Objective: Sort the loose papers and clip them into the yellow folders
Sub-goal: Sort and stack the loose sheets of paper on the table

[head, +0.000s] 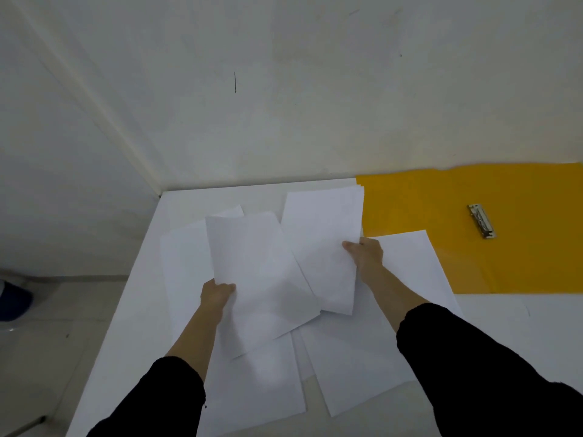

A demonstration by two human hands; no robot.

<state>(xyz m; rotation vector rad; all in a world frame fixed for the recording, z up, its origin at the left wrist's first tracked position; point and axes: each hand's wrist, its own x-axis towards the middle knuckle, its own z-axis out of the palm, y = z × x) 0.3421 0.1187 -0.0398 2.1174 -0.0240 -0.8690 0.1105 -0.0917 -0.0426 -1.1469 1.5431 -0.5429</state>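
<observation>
My left hand pinches the lower left edge of a white sheet lifted above the table. My right hand grips the right edge of a thin stack of white sheets, thumb on top. Several more loose white papers lie spread on the white table under both hands. An open yellow folder lies flat at the right, its metal clip exposed and empty. One loose sheet overlaps the folder's lower left part.
The white table stands in a room corner, with walls close behind and to the left. Its left edge drops to a tiled floor, where a blue object sits at the far left.
</observation>
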